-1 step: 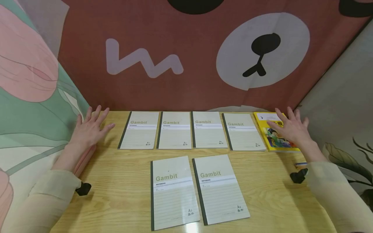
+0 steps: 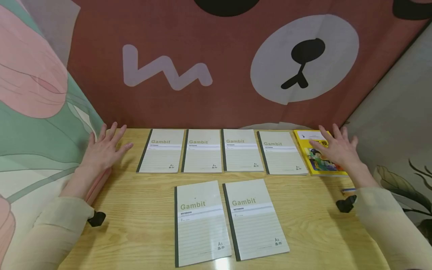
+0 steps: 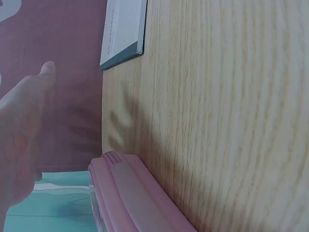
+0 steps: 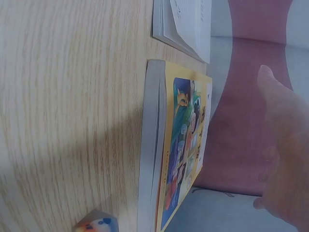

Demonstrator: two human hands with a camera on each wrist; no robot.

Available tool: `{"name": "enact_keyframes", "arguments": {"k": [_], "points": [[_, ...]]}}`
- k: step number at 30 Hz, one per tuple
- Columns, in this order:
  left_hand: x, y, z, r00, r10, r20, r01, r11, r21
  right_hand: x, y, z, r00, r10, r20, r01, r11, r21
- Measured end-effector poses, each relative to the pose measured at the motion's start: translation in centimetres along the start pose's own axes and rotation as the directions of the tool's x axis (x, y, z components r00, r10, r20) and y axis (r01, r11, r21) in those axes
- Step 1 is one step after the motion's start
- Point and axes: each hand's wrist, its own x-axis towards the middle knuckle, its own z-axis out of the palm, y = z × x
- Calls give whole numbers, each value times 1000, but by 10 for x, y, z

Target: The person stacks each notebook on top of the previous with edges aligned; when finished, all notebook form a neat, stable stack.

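Observation:
My left hand point(image 2: 104, 152), fingers spread, hovers at the back left of the table. Beneath its wrist lies a pink case point(image 3: 140, 198), mostly hidden by the forearm in the head view. At the back right my right hand point(image 2: 340, 148), also spread and holding nothing, hovers over a thick yellow picture book point(image 4: 186, 145), covering part of its cover. Between the hands stretches a back row of several pale Gambit notebooks, from a left one point(image 2: 160, 157) to a right one point(image 2: 283, 159). Nearer to me lie two more, a left notebook point(image 2: 202, 228) and a right notebook point(image 2: 258, 225).
A wooden table point(image 2: 138, 210) carries everything. Behind it hangs a brown cloth point(image 2: 229, 108) with a bear face, touching the back edge. Patterned cloth point(image 2: 30, 150) walls the left side. A small colourful object point(image 4: 99, 224) lies near the right wrist.

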Motion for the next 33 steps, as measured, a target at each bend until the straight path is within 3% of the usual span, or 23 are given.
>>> {"name": "enact_keyframes", "arguments": {"k": [15,19,24,28,33], "points": [[3,4,-2,1000,-11,13,12,997,-78,-2,-4,-2,1000,-9,-10,9,1000,23],[7,13,-3,1000,-16,25,20,987,-157,-1,-11,-3,999,-27,-16,29,995,90],[15,35,-3,1000,6,17,-1,969,-245,-2,-23,-5,1000,-20,-18,23,981,191],[20,56,-3,999,32,8,-28,941,-337,-2,-35,-5,1000,8,-20,-2,961,277],[26,79,-2,998,67,-5,-61,876,-478,-2,-49,-4,998,-12,-68,36,932,360]]}}
